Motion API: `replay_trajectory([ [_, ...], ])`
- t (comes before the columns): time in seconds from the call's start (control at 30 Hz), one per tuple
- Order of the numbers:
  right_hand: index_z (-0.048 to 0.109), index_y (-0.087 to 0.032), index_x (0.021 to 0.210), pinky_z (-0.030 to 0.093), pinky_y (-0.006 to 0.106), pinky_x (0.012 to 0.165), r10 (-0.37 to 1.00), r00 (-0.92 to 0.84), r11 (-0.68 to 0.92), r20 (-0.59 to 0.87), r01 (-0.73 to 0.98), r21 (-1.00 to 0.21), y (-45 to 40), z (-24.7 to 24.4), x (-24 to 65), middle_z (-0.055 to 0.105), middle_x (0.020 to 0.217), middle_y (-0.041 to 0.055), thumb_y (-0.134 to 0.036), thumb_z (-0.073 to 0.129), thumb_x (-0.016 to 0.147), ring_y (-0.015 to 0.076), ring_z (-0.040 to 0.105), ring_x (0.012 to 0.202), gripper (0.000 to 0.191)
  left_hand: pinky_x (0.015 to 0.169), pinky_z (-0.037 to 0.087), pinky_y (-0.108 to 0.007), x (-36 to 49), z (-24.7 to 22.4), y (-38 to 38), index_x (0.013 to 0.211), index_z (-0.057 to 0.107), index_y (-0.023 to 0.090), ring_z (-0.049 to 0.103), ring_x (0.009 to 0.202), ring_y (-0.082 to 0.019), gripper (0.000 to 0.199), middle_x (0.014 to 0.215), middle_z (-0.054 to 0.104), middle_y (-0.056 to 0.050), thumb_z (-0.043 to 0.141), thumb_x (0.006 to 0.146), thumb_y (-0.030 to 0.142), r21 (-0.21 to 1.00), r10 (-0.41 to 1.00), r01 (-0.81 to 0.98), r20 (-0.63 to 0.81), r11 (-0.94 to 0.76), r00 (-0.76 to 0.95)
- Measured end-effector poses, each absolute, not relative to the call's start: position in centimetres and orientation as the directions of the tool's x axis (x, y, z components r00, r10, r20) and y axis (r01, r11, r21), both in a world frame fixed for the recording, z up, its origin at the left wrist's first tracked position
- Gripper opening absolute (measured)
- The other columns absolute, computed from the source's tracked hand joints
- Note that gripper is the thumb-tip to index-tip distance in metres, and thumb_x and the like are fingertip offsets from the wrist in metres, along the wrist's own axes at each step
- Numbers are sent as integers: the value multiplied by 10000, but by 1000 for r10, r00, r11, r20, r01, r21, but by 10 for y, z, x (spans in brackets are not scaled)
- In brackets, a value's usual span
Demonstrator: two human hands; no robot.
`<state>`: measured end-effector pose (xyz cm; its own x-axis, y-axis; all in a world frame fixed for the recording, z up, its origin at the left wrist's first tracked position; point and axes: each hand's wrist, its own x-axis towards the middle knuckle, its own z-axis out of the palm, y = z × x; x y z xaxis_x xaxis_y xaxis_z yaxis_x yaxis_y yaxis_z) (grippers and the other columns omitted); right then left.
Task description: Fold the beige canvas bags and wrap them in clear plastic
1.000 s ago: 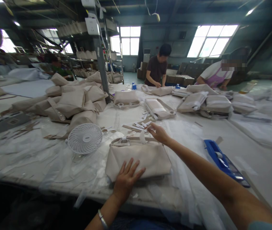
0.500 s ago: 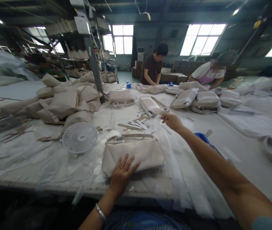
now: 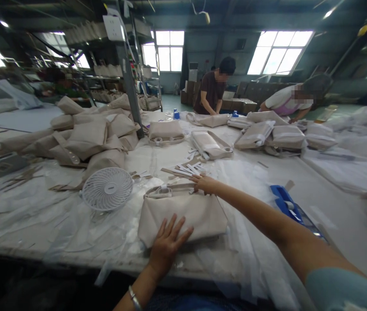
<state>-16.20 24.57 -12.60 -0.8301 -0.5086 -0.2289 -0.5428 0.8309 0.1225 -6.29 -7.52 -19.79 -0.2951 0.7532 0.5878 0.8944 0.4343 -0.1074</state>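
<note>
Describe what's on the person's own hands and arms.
The left hand is ungloved, with a narrow silver-coloured bangle at the wrist. The right hand is ungloved too, with no bracelet showing; a light blue sleeve shows higher on that arm. No left sleeve is in view.

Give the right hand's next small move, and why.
Probably close the right hand on the strap along the far edge of the beige bag: it is at that strap, and the left hand lies spread on the bag, likely steadying it.
</note>
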Motion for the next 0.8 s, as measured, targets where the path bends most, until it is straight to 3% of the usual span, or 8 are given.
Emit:
replay_trajectory([
  [0.13,773,-166,903,457,474,1052,-527,-808,813,-265,-570,122,241,-131,-168,516,1473,149,-61,774,733,350,443,1384,200,1089,466,-541,-63,-199,-75,1465,424,389,377,1438,-317,570,1535,451,-11,447,967,114,-98,746,893,593,439,-302],
  [0.23,762,-166,797,422,470,1091,-525,-810,817,-261,-566,113,244,-117,-167,491,1502,121,-105,790,733,349,389,1426,92,1101,455,-537,-63,-199,-76,1463,428,390,361,1448,-315,573,1542,441,-12,462,962,114,-100,748,894,593,437,-299],
  [0.33,751,-179,814,348,501,1145,-496,-858,857,-134,-509,83,247,-82,-161,383,1580,102,-160,778,761,347,293,1479,62,1100,457,-532,-65,-197,-77,1469,418,388,354,1452,-311,594,1541,441,-15,460,954,97,-114,765,897,574,427,-291],
  [0.4,743,-196,823,322,513,1157,-477,-879,878,12,-477,30,247,-52,-152,399,1571,81,-152,740,775,328,298,1478,65,1097,461,-531,-65,-195,-78,1474,411,388,359,1449,-310,602,1538,446,-12,458,951,93,-114,775,899,561,422,-292],
  [0.47,727,-208,787,328,492,1152,-490,-864,869,118,-495,-19,244,-24,-139,528,1471,62,-127,710,756,302,383,1431,89,1100,458,-533,-65,-193,-79,1478,407,389,360,1449,-309,608,1539,443,-8,461,950,92,-105,783,901,544,421,-302],
  [0.57,706,-218,775,388,412,1091,-528,-838,840,140,-539,-62,237,0,-111,717,1171,38,-133,684,741,245,589,1216,94,1111,447,-534,-65,-191,-79,1482,403,388,352,1454,-306,620,1548,429,-4,471,943,89,-87,791,901,519,425,-323],
  [0.7,719,-238,866,406,396,1041,-438,-891,893,120,-447,-57,225,-4,-65,751,848,2,-208,705,781,198,682,857,91,1120,433,-542,-64,-191,-78,1481,409,386,345,1456,-311,630,1556,415,-7,488,935,80,-72,799,900,494,430,-342],
  [0.8,710,-229,886,433,382,966,-358,-924,934,132,-355,47,213,-14,-31,754,839,28,-245,718,804,211,683,819,84,1121,430,-547,-64,-191,-78,1474,422,383,352,1452,-317,624,1557,412,-7,492,935,78,-71,807,901,479,428,-345],
])
